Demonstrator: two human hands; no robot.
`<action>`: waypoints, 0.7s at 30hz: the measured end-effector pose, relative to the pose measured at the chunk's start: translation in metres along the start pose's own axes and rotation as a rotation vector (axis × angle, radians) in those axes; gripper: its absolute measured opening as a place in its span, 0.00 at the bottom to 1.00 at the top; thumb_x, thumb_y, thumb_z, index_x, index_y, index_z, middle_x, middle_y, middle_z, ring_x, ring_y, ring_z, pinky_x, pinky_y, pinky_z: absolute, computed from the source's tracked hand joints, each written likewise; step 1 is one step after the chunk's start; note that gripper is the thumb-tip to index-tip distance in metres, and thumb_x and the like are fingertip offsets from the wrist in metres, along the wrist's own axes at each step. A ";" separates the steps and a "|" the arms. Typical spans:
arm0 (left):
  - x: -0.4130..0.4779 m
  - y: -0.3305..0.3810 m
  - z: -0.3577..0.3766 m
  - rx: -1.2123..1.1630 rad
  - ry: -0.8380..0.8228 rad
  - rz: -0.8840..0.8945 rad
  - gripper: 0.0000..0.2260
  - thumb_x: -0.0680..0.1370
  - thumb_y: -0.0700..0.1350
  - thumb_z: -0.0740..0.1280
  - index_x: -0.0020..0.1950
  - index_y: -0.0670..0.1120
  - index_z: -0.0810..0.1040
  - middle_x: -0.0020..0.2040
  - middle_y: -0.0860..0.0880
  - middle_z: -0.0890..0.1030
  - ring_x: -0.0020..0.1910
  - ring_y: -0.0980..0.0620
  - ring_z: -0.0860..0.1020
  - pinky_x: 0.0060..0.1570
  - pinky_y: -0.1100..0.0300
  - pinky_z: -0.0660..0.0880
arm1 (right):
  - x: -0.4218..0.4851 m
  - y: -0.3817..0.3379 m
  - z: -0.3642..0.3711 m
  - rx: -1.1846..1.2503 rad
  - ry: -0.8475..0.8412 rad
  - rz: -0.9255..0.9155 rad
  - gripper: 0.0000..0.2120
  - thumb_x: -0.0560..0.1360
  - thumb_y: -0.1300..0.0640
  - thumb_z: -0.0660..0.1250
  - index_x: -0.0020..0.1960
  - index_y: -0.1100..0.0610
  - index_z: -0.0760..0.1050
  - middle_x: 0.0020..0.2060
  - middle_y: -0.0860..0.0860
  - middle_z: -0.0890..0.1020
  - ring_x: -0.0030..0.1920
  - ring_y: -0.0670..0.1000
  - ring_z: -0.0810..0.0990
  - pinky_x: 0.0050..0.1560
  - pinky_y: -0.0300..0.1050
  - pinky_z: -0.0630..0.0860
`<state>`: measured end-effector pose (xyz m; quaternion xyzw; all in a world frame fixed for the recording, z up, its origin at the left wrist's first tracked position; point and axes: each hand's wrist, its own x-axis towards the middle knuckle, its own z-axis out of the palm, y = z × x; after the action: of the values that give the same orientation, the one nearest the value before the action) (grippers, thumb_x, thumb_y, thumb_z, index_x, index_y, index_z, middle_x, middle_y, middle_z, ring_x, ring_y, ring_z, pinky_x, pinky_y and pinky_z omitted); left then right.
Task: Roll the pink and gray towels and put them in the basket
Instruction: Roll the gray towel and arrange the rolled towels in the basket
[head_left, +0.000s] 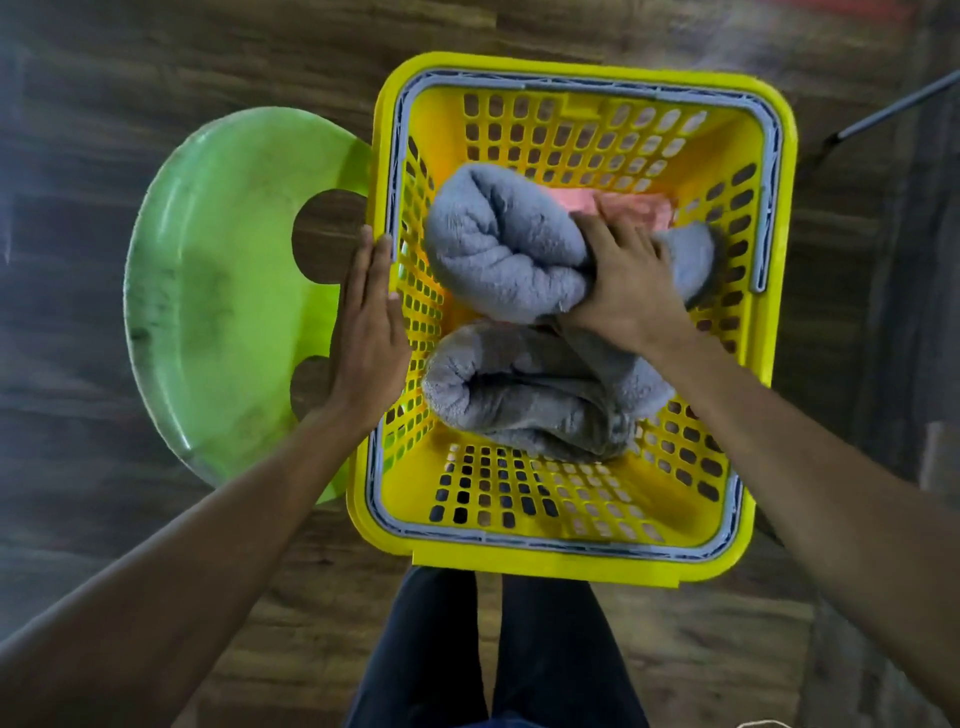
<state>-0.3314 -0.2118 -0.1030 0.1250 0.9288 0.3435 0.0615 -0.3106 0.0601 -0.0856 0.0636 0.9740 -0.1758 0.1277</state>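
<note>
A yellow slotted basket (571, 564) with a grey handle band stands on the floor in front of me. Inside it, my right hand (626, 280) grips a rolled gray towel (498, 249) around its middle. A second rolled gray towel (519, 400) lies below it, nearer to me. A pink towel (631, 208) shows just behind my right hand, mostly hidden by the upper gray roll. My left hand (366, 332) is flat with straight fingers against the outside of the basket's left rim.
A green plastic stool (218, 291) with cut-out holes stands left of the basket, touching it. The floor is dark wood. My legs in dark trousers (498, 654) are below the basket. A dark rod (893, 106) crosses the upper right corner.
</note>
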 end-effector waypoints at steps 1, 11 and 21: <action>-0.006 -0.001 -0.001 -0.028 -0.005 0.007 0.21 0.84 0.39 0.52 0.78 0.40 0.57 0.79 0.44 0.53 0.78 0.50 0.53 0.76 0.54 0.55 | -0.017 -0.003 0.003 -0.008 -0.011 -0.007 0.46 0.60 0.36 0.71 0.74 0.50 0.61 0.64 0.58 0.70 0.65 0.63 0.69 0.63 0.63 0.64; -0.017 -0.004 0.001 -0.034 0.014 0.018 0.22 0.84 0.37 0.53 0.78 0.41 0.56 0.79 0.44 0.53 0.78 0.49 0.54 0.75 0.53 0.58 | -0.091 0.007 0.105 -0.166 -0.164 -0.087 0.47 0.64 0.33 0.67 0.78 0.50 0.57 0.69 0.57 0.68 0.71 0.61 0.65 0.72 0.67 0.54; -0.017 0.007 -0.003 0.268 -0.095 -0.104 0.32 0.79 0.41 0.62 0.79 0.46 0.52 0.80 0.45 0.50 0.79 0.45 0.48 0.75 0.43 0.52 | -0.086 -0.003 0.085 -0.063 -0.314 0.061 0.47 0.66 0.39 0.71 0.78 0.49 0.52 0.73 0.55 0.61 0.74 0.60 0.58 0.73 0.64 0.53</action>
<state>-0.3142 -0.2138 -0.0956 0.0998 0.9676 0.2063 0.1059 -0.2093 0.0198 -0.1380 0.0611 0.9447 -0.1491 0.2856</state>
